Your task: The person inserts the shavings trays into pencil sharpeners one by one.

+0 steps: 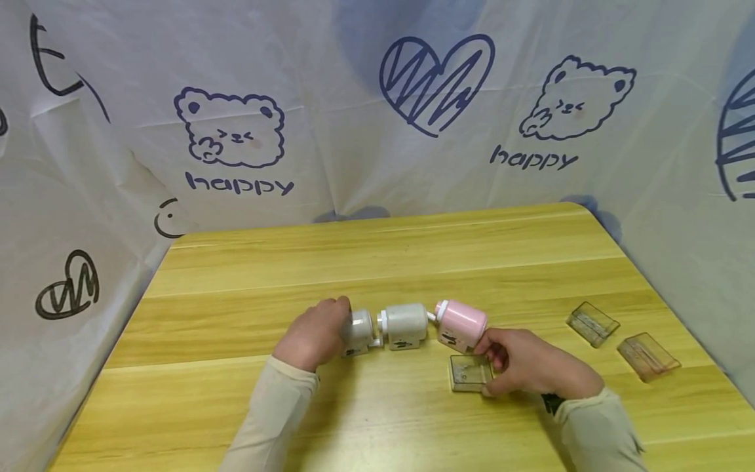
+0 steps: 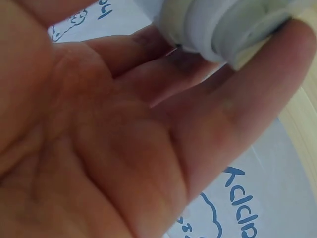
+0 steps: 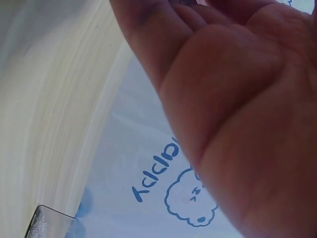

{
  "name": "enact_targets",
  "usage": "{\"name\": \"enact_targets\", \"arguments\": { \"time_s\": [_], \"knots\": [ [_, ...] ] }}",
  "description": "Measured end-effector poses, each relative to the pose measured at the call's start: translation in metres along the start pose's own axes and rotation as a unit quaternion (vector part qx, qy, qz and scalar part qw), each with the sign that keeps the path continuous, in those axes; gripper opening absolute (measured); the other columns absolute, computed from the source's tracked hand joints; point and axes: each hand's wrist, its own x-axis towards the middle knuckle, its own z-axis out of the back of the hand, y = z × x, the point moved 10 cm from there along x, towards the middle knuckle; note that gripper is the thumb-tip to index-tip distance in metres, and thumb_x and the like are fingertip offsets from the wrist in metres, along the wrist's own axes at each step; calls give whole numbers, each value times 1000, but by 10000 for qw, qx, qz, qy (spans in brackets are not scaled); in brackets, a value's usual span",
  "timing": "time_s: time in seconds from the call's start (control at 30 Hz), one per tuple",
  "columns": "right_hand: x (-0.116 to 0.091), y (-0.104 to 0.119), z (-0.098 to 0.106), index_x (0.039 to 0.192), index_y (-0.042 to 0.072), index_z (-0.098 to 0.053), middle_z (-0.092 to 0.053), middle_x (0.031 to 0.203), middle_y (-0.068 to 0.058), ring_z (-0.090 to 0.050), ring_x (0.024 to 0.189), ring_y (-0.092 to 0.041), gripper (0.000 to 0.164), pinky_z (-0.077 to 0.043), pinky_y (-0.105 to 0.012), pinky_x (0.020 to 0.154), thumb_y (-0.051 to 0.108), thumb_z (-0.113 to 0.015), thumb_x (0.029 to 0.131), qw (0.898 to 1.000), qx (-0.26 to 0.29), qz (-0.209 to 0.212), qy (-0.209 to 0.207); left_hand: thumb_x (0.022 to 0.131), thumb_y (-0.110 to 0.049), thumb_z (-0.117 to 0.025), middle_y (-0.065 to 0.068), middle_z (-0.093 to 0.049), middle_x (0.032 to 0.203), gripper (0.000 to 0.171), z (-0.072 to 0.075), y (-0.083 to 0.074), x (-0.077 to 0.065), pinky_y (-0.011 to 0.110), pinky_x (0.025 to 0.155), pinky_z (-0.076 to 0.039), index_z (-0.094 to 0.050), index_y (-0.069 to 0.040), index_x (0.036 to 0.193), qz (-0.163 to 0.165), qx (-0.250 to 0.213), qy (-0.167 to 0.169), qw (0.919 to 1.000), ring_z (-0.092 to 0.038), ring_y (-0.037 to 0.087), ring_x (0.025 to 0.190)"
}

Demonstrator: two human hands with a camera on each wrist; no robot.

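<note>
My left hand (image 1: 315, 334) grips a greyish-white bottle-shaped container (image 1: 358, 331) at the left end of a row on the table. In the left wrist view the container (image 2: 203, 25) sits against the fingers. Beside it lies a second greyish-white container (image 1: 405, 324) with a white neck and a dark print. A pink container (image 1: 462, 321) lies tilted at the row's right end. My right hand (image 1: 525, 364) pinches the right side of a smoky clear plastic box (image 1: 468, 373), just in front of the pink container. Its fingertips overlap the pink container's lower corner.
Two more clear plastic boxes lie to the right, a greyish one (image 1: 592, 324) and a brownish one (image 1: 649, 357). The wood-grain table (image 1: 377, 262) ends at a white cloth (image 1: 330, 131) with drawn bears and hearts, which hangs behind and at both sides.
</note>
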Motion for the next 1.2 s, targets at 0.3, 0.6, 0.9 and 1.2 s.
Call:
{"name": "enact_targets", "arguments": {
  "time_s": [0.3, 0.6, 0.9, 1.2],
  "knots": [
    [-1, -1, 0, 105, 6, -55, -56, 84, -4, -52, 77, -19, 54, -46, -30, 68, 27, -84, 65, 10000, 13, -37, 5, 65, 4, -74, 6, -54, 79, 34, -5, -15, -7, 36, 60, -46, -52, -6, 88, -367, -128, 284, 9988, -52, 21, 67],
    [-1, 0, -2, 104, 6, -55, -56, 84, -4, -52, 76, -18, 53, -46, -30, 67, 27, -85, 65, 10000, 47, -70, 41, 57, 3, -79, 6, -53, 80, 43, -13, -25, -13, 37, 63, -46, -52, -7, 89, -431, -201, 557, 9973, -52, 21, 70],
    [-3, 8, -2, 103, 8, -57, -56, 84, -2, -52, 76, -17, 52, -47, -29, 67, 28, -85, 65, 10000, 15, 65, 13, 53, 2, -81, 5, -53, 80, 46, -15, -38, -18, 35, 63, -46, -53, -6, 89, -596, -165, 702, 9956, -51, 20, 71],
    [-4, 19, -8, 102, 8, -58, -57, 83, -1, -53, 76, -15, 50, -48, -29, 68, 29, -84, 66, 9996, 30, 251, 100, 54, 4, -78, 4, -53, 79, 44, -21, -44, -19, 33, 60, -45, -52, -7, 88, -676, -134, 778, 9946, -51, 19, 69]
  ]
}}
